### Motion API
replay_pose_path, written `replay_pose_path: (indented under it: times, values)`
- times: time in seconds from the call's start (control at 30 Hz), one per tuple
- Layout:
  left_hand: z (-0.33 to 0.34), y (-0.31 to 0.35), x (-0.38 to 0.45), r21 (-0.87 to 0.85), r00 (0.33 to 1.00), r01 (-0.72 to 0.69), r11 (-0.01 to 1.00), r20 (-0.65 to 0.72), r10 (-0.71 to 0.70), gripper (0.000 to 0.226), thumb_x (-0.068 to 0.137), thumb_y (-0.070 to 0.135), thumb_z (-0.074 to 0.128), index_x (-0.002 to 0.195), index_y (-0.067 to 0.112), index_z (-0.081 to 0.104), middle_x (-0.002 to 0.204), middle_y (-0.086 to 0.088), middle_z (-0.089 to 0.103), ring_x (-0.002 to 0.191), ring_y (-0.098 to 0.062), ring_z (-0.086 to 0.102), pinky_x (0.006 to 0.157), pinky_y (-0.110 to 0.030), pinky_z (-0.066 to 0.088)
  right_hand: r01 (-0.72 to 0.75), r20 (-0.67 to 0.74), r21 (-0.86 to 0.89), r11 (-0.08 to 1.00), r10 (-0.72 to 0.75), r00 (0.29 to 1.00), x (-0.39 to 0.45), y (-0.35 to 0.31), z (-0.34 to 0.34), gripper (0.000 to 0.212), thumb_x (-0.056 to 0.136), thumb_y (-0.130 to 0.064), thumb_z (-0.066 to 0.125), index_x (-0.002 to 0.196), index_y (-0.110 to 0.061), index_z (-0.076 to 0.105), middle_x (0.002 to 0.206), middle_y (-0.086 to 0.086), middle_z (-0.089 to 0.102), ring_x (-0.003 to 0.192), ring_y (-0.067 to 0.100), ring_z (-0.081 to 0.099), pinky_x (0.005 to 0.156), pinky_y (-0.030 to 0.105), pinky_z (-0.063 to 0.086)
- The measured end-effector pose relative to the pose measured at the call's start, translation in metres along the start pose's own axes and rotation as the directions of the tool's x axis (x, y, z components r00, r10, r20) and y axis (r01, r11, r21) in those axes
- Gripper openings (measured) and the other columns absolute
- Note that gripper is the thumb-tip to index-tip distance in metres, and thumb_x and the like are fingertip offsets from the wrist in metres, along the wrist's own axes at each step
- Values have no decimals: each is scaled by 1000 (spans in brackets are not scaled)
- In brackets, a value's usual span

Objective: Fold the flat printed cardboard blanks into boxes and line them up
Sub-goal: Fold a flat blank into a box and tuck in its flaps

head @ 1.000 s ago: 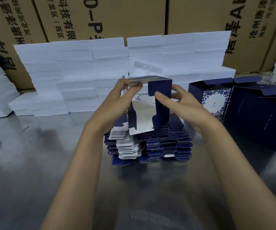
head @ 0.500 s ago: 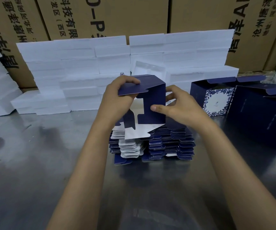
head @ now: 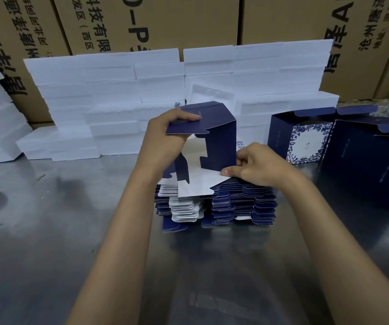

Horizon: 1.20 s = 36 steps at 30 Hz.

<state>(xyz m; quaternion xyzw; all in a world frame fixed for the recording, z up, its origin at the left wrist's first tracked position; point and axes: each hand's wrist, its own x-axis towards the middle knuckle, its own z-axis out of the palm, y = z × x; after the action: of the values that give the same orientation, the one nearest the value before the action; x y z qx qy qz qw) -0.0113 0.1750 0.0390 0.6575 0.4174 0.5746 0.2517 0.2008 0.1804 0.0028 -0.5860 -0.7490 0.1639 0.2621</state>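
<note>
Both hands [head: 165, 139] [head: 256, 165] grip the half-folded box [head: 219, 141] above the blank stack [head: 235, 207].

You are standing in a packing room or small factory workshop. Large brown shipping cartons [head: 142, 22] printed with black Chinese characters wall off the back. In front of them, white foam blocks [head: 109, 95] are stacked in rows on a bare stainless steel counter [head: 48, 231]. A tall pile of flat navy box blanks [head: 242, 205] sits before you, and finished navy gift boxes [head: 306, 139] with floral panels stand to your right.
</note>
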Motion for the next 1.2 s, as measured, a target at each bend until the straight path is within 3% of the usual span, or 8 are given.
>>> replay_pose_path:
  times: [0.23, 0.37, 0.47, 0.67, 0.83, 0.9, 1.07, 1.2]
  values:
    - [-3, -1, 2, -10, 1000, 5, 1000, 3, -5, 33, 90, -1, 66, 91, 30, 75, 96, 23, 69, 97, 6, 63, 90, -14, 47, -2, -20, 24, 1000, 3, 1000, 0, -2, -7, 48, 85, -39, 81, 56, -15, 51, 43, -11, 42, 42, 6, 40, 52, 24, 33]
    - [-3, -2, 1, -8, 999, -1, 1000, 34, 1, 34, 89, -3, 66, 91, 29, 75, 94, 25, 69, 98, 5, 62, 90, -15, 47, 12, -19, 0, 1000, -12, 1000, -1, -4, -8, 44, 87, -33, 79, 59, -13, 51, 51, -6, 43, 48, 8, 38, 52, 24, 32]
    - [-4, -1, 1, -9, 999, -14, 1000, 31, 14, 32, 89, -5, 64, 94, 25, 75, 93, 25, 68, 90, 10, 62, 83, -12, 45, -5, -20, 26, 1000, 6, 1000, 0, -4, -8, 46, 85, -38, 80, 57, -14, 53, 43, -11, 43, 44, 5, 41, 55, 24, 35]
    - [-4, 0, 0, -27, 999, -21, 999, 42, 22, 33, 89, -7, 62, 94, 23, 74, 92, 26, 67, 83, 14, 62, 76, -10, 44, 51, -47, 58, 997, -49, 998, -1, -4, -12, 44, 87, -32, 80, 57, -15, 52, 41, -12, 39, 43, 5, 38, 54, 23, 33]
    - [-5, -1, 0, -34, 999, -15, 999, 41, 17, 33, 90, -7, 61, 94, 23, 74, 87, 27, 68, 77, 13, 61, 64, -9, 43, 36, -74, 97, 995, -28, 997, -2, -5, -14, 43, 84, -43, 81, 58, -15, 58, 42, -15, 44, 45, 2, 43, 54, 16, 38]
    - [-5, 0, 1, -27, 999, -11, 1000, 49, 12, 32, 90, -6, 61, 94, 23, 74, 83, 33, 68, 78, 14, 61, 66, -8, 44, 69, -117, 120, 990, -55, 992, -1, -5, -16, 44, 86, -40, 79, 59, -14, 57, 42, -14, 42, 43, 4, 40, 47, 10, 35]
    - [-4, 0, 0, -13, 998, -5, 1000, 55, 5, 34, 90, -4, 63, 92, 28, 74, 82, 36, 67, 84, 15, 62, 77, -9, 46, 112, -134, 100, 989, -98, 986, -2, -5, -15, 45, 89, -34, 77, 57, -13, 53, 42, -13, 41, 44, 5, 37, 47, 11, 34]
    - [-6, 0, 1, -5, 998, -3, 1000, 69, 3, 32, 91, -3, 63, 94, 27, 74, 80, 41, 65, 77, 17, 60, 67, -7, 44, 126, -202, 133, 983, -97, 974, -3, -7, -15, 44, 88, -44, 76, 60, -13, 61, 52, -10, 51, 49, 3, 43, 52, 12, 38]
